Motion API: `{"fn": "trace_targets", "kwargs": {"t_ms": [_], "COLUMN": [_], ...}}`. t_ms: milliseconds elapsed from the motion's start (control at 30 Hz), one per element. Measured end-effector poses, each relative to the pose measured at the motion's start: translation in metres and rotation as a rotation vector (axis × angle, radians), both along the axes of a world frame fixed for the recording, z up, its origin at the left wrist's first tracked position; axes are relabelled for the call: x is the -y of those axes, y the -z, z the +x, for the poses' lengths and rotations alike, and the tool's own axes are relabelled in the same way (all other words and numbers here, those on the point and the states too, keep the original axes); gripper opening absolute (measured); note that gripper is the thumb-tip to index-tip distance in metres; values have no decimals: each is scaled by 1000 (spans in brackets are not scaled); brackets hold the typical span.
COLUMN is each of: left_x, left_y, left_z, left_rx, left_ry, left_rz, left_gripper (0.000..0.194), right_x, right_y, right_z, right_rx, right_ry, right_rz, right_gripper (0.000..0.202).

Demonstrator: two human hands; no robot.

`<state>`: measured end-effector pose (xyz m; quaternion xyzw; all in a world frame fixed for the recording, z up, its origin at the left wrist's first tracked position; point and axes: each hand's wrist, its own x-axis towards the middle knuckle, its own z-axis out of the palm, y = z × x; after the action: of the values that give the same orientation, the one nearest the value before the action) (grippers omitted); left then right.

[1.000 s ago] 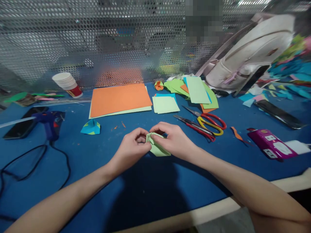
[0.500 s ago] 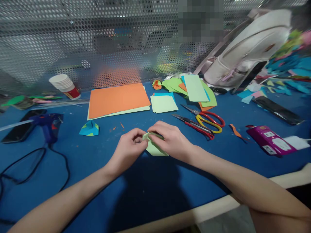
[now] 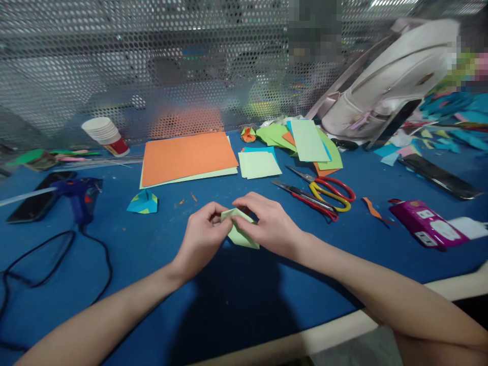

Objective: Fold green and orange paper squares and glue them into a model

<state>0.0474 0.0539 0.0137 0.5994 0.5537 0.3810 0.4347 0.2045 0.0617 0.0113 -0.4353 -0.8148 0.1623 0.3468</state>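
A light green paper (image 3: 242, 237), partly folded, is between my two hands over the middle of the blue table (image 3: 229, 310). My left hand (image 3: 204, 231) pinches its left edge with thumb and fingers. From the other side my right hand (image 3: 267, 218) grips its upper part, the thumb lying across the paper near my left thumb. Beyond the hands lies a stack of light green squares (image 3: 260, 164) with blue under it. Two pairs of scissors (image 3: 331, 192) rest to the right of my right hand. A blue and green folded paper piece (image 3: 143, 202) sits to the left.
Orange sheets (image 3: 188, 157) lie at the back against a perforated metal screen (image 3: 171, 66). On the left are a glue gun (image 3: 79, 198), its cable, a phone (image 3: 38, 201) and paper cups (image 3: 104, 133). A purple pack (image 3: 429, 223) and a pale backpack (image 3: 385, 81) stand right.
The green paper has tilted slightly between my hands, and more of its upper edge shows. Both hands still hold it. The whole view has shifted a little.
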Motion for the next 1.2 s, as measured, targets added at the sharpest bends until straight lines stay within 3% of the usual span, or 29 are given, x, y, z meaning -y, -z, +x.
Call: {"fn": "trace_targets", "kwargs": {"t_ms": [200,633,1033,1200], "left_x": [-2,-2,-2,-4], "left_y": [3,7,7,7], "left_z": [-1,-2,-2,-3], "left_rx": [-35,-53,-68,-88], "left_ry": [-15,-7,-13,-37], "left_rz": [11,7,37,44], "left_gripper": [13,14,14,13], "right_x": [0,0,0,-1], "right_y": [0,13,12,5], "right_z": [-1,-3,-4,-3], "right_rx": [34,45,11,11], "right_ry": [47,71,62,22], "right_rz": [-10,131,106,0], "right_gripper": [12,15,16,15]}}
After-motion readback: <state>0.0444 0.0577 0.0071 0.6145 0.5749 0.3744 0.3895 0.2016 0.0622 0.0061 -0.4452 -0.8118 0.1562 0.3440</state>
